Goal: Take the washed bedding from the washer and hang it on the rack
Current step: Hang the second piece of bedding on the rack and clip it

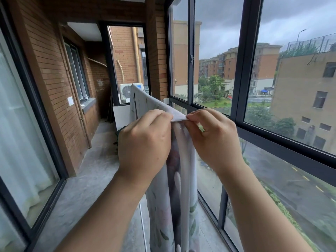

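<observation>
Head view: 2 hands pinch the top fold of the leaf-print sheet (158,206), the left hand (145,140) on the sheet's left side, the right hand (212,139) on its right. The sheet hangs draped; the window (240,88) stands right of it and the air conditioner (125,92) beyond its far end.

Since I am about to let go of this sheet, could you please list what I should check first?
1. Left hand grips the bedding's top edge: ok.
2. Right hand pinches the same edge: ok.
3. Rack rail under the fabric: hidden, cannot tell.
4. Hem clear of the floor: out of view, cannot tell.
5. Fabric spread flat: not ok, bunched folds below the hands.
</observation>
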`<state>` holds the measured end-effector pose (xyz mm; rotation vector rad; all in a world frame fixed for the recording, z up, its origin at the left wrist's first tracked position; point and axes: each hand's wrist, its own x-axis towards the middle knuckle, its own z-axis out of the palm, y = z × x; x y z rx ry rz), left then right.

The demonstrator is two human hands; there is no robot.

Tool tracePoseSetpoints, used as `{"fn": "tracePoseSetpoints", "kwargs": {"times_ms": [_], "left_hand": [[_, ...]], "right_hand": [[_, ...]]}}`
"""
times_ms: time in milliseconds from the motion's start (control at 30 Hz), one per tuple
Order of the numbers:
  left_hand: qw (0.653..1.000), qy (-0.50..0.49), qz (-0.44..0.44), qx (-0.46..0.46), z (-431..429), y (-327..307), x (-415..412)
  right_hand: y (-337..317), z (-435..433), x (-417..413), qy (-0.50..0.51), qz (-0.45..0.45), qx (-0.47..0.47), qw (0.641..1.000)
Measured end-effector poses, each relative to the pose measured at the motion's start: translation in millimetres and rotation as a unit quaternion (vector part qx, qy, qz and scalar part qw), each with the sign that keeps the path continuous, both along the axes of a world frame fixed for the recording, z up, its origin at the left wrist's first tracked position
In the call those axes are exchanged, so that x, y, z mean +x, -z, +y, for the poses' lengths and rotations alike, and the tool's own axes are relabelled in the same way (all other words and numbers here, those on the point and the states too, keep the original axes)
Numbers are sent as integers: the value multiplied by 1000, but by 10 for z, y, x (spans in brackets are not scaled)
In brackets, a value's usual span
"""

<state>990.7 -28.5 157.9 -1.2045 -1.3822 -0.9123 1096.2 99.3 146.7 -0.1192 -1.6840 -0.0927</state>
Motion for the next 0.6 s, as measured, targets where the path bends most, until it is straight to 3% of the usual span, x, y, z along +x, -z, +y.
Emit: {"fn": "tracePoseSetpoints", "kwargs": {"times_ms": [167,300,400,467,600], "left_hand": [[1000,17,-15,-2,-15,47,65],[999,20,-38,5,-11,116,88],[988,10,-153,-32,2,171,116],[961,-10,-251,-112,34,236,142],[934,-81,-297,-179,56,358,144]], "right_hand": [[115,-57,28,21,-17,7,1000],[155,-143,20,-7,-42,-82,996],[158,-141,4,-12,-145,-231,962],[180,-117,-20,4,-230,-259,938],[280,-131,-10,-12,-295,-318,901]]}}
